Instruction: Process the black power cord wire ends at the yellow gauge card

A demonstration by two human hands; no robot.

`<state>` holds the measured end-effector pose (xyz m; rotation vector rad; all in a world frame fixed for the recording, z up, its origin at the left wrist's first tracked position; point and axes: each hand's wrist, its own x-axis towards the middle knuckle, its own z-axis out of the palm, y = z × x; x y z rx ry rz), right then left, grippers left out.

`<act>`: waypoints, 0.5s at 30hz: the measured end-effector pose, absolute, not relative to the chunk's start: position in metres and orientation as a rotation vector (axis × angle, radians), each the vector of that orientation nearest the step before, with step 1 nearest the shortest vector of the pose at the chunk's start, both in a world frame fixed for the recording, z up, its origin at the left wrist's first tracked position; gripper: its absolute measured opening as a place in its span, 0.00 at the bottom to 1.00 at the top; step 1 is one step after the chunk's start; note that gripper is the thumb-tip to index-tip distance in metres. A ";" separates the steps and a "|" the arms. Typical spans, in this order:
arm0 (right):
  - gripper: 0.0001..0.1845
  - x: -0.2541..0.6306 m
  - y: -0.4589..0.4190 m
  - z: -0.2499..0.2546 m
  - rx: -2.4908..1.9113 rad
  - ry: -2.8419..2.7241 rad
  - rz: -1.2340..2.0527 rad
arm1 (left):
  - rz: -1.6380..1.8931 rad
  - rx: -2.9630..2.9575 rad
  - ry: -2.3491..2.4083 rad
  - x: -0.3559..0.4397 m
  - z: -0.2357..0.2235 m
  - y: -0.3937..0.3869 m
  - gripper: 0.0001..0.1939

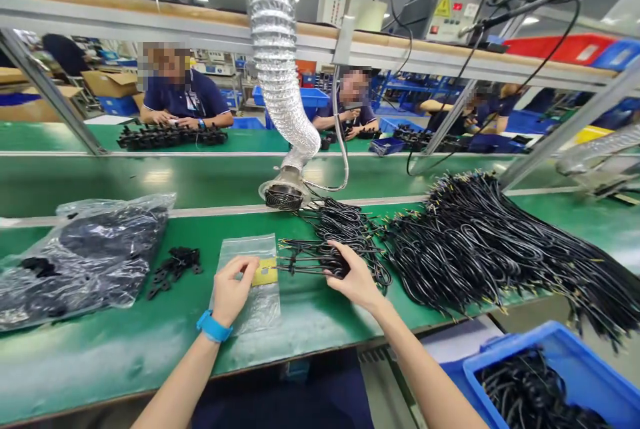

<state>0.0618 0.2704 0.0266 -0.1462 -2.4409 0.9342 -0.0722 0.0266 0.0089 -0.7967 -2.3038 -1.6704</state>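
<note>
My left hand [233,289], with a blue wristband, rests on a clear plastic bag [250,269] on the green table, its fingers curled by a small yellow piece [265,272]. Whether it pinches that piece I cannot make out. My right hand [353,276] is closed around a small bundle of black cables [320,259] whose ends point left toward the yellow piece. More coiled black cables [345,226] lie just behind it.
A big heap of black cables [500,249] fills the table's right. Small black parts [173,269] and a large bag of them [85,256] lie left. A silver extraction hose [277,69] hangs ahead. A blue bin [550,376] sits lower right. People work across the belt.
</note>
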 end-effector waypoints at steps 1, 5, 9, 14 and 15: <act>0.32 0.061 0.272 0.032 -0.172 -2.398 1.001 | -1.689 -0.765 -2.294 -0.073 0.009 0.026 0.17; 0.27 0.062 0.284 0.061 -0.329 -2.253 1.211 | -1.670 -0.777 -2.326 -0.072 0.010 0.024 0.18; 0.23 0.079 0.322 0.107 -0.523 -2.121 1.114 | -1.553 -0.856 -2.337 -0.071 0.007 0.022 0.17; 0.25 0.126 0.404 0.181 -0.916 -1.927 0.368 | -1.497 -0.931 -2.322 -0.070 -0.002 0.029 0.17; 0.27 0.134 0.422 0.188 -1.027 -1.876 0.202 | -1.512 -0.957 -2.338 -0.065 0.001 0.032 0.18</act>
